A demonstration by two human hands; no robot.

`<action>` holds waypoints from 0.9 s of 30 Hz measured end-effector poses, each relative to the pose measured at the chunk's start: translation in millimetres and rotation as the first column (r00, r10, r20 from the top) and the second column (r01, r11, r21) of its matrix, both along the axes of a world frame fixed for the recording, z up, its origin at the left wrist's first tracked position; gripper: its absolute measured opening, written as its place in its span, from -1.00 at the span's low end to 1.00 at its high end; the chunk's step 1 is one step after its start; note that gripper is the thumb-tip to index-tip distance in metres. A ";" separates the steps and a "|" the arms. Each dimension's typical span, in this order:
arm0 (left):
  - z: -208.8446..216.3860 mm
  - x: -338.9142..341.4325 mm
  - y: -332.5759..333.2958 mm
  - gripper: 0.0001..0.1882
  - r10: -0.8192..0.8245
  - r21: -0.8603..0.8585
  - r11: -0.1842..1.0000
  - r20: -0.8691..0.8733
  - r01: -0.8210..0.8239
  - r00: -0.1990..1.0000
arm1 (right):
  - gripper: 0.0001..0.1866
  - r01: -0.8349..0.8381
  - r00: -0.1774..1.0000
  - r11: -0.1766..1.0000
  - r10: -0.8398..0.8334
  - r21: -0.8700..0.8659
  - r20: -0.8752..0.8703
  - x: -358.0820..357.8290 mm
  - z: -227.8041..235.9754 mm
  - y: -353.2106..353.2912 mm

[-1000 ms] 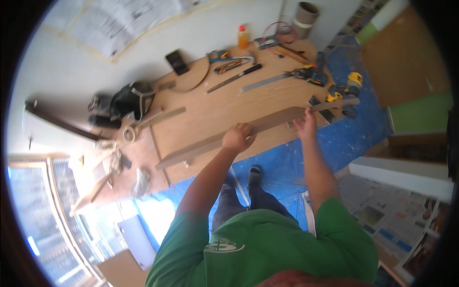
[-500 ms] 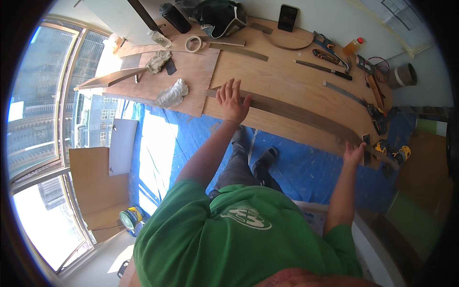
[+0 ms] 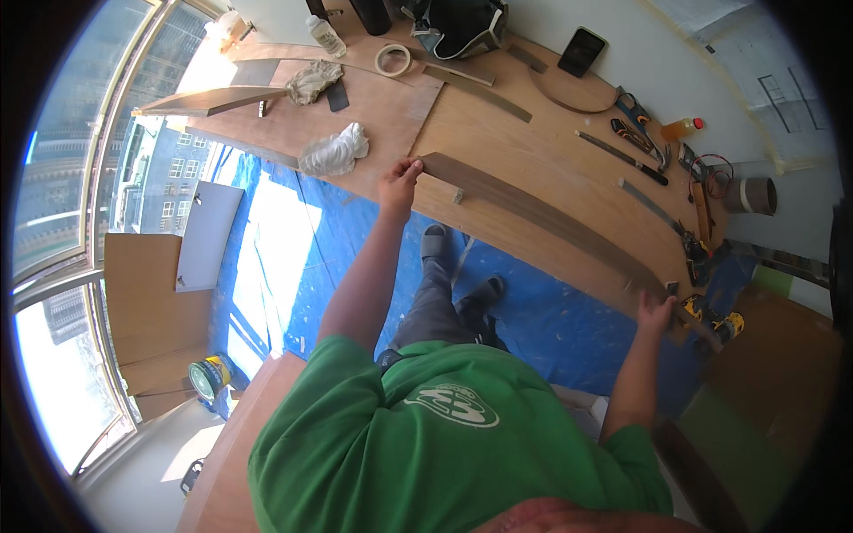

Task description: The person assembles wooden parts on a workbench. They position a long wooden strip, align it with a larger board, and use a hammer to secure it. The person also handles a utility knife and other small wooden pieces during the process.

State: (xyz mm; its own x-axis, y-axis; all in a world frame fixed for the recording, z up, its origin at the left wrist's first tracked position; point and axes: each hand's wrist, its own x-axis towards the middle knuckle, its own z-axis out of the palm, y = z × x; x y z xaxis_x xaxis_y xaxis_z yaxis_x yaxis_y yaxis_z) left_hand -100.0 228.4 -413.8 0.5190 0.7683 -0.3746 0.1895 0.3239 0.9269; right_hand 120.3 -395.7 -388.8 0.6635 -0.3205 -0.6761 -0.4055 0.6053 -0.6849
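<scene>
A long, narrow grey-brown wood strip (image 3: 544,218) runs slantwise along the near edge of the plywood worktop (image 3: 498,133). My left hand (image 3: 400,185) is closed on the strip's left end, thumb and fingers pinching it. Toward the other end, my right hand (image 3: 656,311) grips the strip, its fingers partly blurred. Just under the near side of the strip, a small block (image 3: 458,195) shows by the worktop's edge. A crumpled white cloth (image 3: 335,151) lies left of my left hand.
Tape roll (image 3: 393,60), grey rag (image 3: 314,82), bottle (image 3: 326,35), black bag (image 3: 458,31) and phone (image 3: 583,51) sit farther back. At right are a utility knife (image 3: 633,138), hammer (image 3: 660,158), orange bottle (image 3: 682,129) and yellow drill (image 3: 724,325). Blue sheeting (image 3: 355,258) covers the floor.
My left hand, spread flat over the strip before, has moved to its left end and closed on it. The strip's face now shows wider, and a small block appears beside it. The view has shifted.
</scene>
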 end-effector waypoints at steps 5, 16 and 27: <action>-11.3 -4.2 4.8 -0.75 -0.106 0.067 0.992 0.017 0.105 0.994 | -0.05 0.006 0.999 1.000 -0.005 0.006 -0.038 -4.3 7.2 7.1; 37.3 -0.2 17.2 -0.68 -0.145 0.874 0.235 -0.401 0.425 0.905 | -0.09 -0.390 0.802 -0.122 0.443 -0.913 -0.402 -99.3 14.8 132.9; 52.9 100.0 -67.0 -0.83 -0.779 0.742 -0.188 -0.512 0.644 0.362 | 0.03 -0.421 0.736 -0.376 0.391 -0.826 -0.553 -113.2 13.4 215.5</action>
State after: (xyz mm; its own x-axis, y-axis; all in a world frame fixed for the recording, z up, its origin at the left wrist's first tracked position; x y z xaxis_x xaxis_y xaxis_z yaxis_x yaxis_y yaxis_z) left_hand 0.0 161.3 -361.0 0.9350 -0.3249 0.1421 -0.3479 -0.7629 0.5449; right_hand 7.1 -180.2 -375.4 0.9817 -0.1887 -0.0266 -0.1902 -0.9614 -0.1988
